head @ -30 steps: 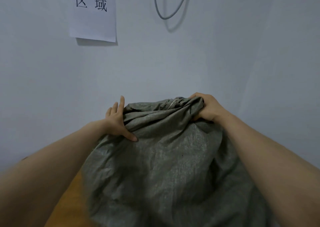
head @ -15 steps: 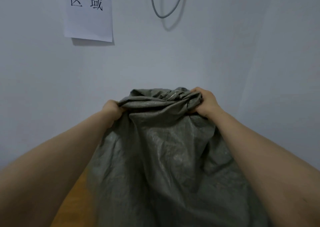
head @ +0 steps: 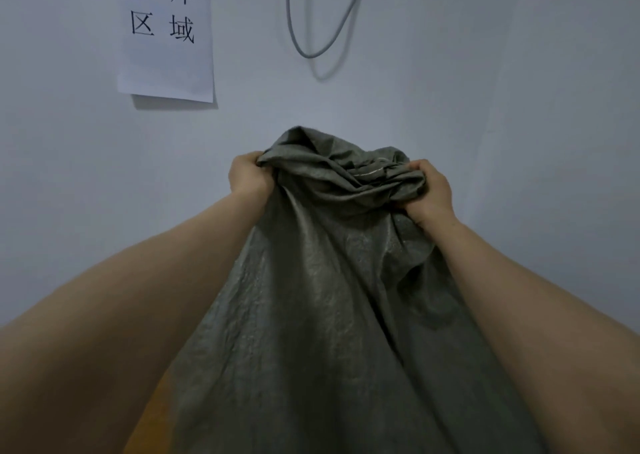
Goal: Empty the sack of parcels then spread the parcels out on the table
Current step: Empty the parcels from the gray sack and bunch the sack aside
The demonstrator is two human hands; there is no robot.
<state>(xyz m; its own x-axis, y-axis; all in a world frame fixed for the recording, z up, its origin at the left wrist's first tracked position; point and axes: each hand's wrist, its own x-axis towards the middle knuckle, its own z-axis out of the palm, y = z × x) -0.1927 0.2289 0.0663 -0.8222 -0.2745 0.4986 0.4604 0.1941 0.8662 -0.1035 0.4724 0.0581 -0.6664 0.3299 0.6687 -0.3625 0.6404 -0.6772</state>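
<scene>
A large grey woven sack (head: 322, 315) hangs in front of me, held up high at its bunched top end. My left hand (head: 247, 176) grips the bunched fabric at the left. My right hand (head: 431, 194) grips the crumpled folds at the right. The sack's body spreads wide downward and fills the lower middle of the view. No parcels show; whatever is under or inside the sack is hidden by its fabric.
A strip of orange-brown table (head: 152, 419) shows at the bottom left under the sack. A white wall stands close behind, with a paper sign (head: 166, 34) bearing black characters at upper left and a grey cable loop (head: 322, 20) hanging at upper middle.
My left hand went from flat against the sack to gripping its bunched top. Both hands have lifted the top end higher, and the sack hangs longer and straighter.
</scene>
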